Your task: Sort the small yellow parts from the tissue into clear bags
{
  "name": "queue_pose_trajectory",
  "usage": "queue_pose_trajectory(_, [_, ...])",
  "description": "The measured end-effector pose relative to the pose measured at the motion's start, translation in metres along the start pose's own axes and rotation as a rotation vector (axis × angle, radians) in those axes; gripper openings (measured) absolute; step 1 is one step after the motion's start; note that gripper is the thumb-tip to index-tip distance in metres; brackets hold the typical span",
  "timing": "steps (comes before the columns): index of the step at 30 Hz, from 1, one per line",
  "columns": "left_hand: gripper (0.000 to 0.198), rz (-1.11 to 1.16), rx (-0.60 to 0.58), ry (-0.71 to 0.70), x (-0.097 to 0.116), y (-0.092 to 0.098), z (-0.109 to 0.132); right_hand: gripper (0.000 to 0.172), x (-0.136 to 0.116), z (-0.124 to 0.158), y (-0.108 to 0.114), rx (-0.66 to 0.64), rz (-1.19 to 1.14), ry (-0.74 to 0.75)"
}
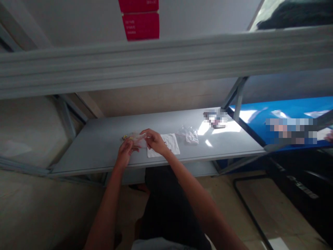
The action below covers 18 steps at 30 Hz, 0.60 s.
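A clear plastic bag (138, 139) is stretched between my two hands above the grey shelf. My left hand (126, 151) is closed on its left end, by some small yellow and dark pieces (125, 138). I cannot tell whether those pieces are inside the bag or beside it. The fingers of my right hand (154, 139) pinch the bag's right end. Under and beside the right hand lies a white sheet or flat packet (172, 141) with dark print. Farther right rests another crumpled clear plastic bag (191, 134).
The grey shelf board (99, 139) has a front edge close to my body. A wide metal beam (166, 66) crosses above it. A blurred-out object (215, 118) lies at the back right. Beyond the shelf's right end is a blue surface (252, 114), and a black-framed item (249, 180) stands below.
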<state>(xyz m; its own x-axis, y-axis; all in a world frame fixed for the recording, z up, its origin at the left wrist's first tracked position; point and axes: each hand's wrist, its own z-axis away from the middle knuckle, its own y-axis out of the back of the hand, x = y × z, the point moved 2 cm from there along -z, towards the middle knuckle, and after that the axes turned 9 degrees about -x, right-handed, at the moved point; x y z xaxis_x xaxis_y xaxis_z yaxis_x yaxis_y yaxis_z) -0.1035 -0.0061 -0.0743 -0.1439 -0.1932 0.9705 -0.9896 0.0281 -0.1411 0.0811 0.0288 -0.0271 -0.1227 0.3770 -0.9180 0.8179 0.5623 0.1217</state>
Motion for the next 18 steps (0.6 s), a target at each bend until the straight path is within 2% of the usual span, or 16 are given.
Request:
queue_pose_trajectory(3, [0.047,-0.038,0.010,-0.017,0.002,-0.021,-0.012,0.031,0.002,0.008,0.027,0.023,-0.005,-0.075])
queue_pose_trajectory(6, [0.049,-0.156,-0.006,-0.028,-0.001,-0.041,-0.023,0.041,0.017,0.023,0.051,0.109,0.034,-0.130])
queue_pose_trajectory(9, [0.051,-0.255,-0.060,-0.038,-0.007,-0.057,-0.029,0.034,0.039,0.038,0.069,0.236,0.143,-0.140])
queue_pose_trajectory(13, [0.053,-0.353,-0.057,-0.036,-0.016,-0.067,-0.034,0.023,0.060,0.051,0.080,0.274,0.245,-0.147])
queue_pose_trajectory(18, [0.043,-0.403,-0.037,-0.074,-0.015,-0.068,-0.036,0.020,0.060,0.053,0.083,0.261,0.343,-0.137])
